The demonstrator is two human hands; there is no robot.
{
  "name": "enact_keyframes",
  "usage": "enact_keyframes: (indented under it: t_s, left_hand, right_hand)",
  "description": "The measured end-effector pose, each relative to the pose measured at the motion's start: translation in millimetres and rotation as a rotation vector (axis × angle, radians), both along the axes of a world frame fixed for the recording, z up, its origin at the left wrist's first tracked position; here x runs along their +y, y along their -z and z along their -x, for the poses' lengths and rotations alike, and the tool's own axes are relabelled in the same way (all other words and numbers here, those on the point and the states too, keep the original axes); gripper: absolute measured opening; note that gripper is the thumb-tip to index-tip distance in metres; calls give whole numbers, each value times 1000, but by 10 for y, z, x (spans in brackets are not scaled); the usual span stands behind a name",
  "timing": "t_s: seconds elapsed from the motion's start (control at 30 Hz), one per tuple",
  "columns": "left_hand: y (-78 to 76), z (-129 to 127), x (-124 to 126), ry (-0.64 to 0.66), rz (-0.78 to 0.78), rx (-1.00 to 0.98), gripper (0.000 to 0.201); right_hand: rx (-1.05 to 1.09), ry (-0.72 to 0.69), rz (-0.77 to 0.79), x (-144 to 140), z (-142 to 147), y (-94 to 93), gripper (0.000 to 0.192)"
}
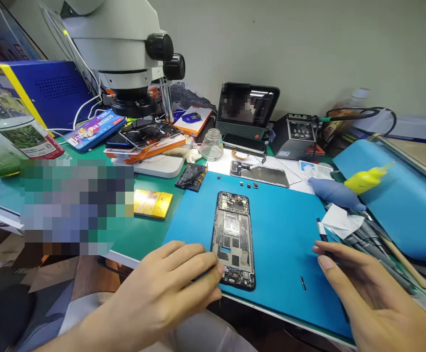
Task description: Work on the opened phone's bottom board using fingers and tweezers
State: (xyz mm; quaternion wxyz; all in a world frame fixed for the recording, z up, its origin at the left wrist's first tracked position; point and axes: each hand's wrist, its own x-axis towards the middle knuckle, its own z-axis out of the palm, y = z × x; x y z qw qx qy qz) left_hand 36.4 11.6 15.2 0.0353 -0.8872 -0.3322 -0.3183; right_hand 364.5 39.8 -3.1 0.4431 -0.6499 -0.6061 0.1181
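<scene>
An opened smartphone frame (pixel 235 234), its inner metal plate and circuit parts exposed, lies upright in view on the blue mat (pixel 279 234). My left hand (pixel 176 283) is at its lower left edge, fingers curled together with the thumb below, seemingly gripping that corner; the fingertips are partly hidden. At the right, my right hand (pixel 374 298) has thumb and forefinger closed around a thin black pen-like tool (pixel 321 230), whose tip points away from me. Between the hand and the phone lies a small black strip-shaped part (pixel 303 283). Several tiny parts (pixel 248 185) sit above the phone.
Behind the mat are a removed screen (pixel 267 175), a glass jar (pixel 212 145) and a black battery (pixel 191 176). A yellow packet (pixel 152 203) lies at left under a microscope (pixel 125 44). A blue air blower (pixel 335 193) and tools crowd the right. A blurred patch covers the left.
</scene>
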Motion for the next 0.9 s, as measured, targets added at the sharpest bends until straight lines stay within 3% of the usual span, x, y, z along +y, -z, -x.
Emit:
enact_keyframes:
  t_s: [0.1,0.43,0.73,0.9]
  left_hand:
    - [-26,32,7,22,21,-105,22]
    - [10,29,-57,-13,8,-98,20]
    - [31,125,-113,9,79,-83,34]
    - [14,57,-59,15,125,-25,30]
  right_hand:
    - [-17,-19,28,8,-15,-64,40]
    - [-181,-101,-74,119,-48,-4,36]
    - [-383,-94,-364,-89,351,-40,18]
    - [-457,-180,-339,-185,421,-65,15]
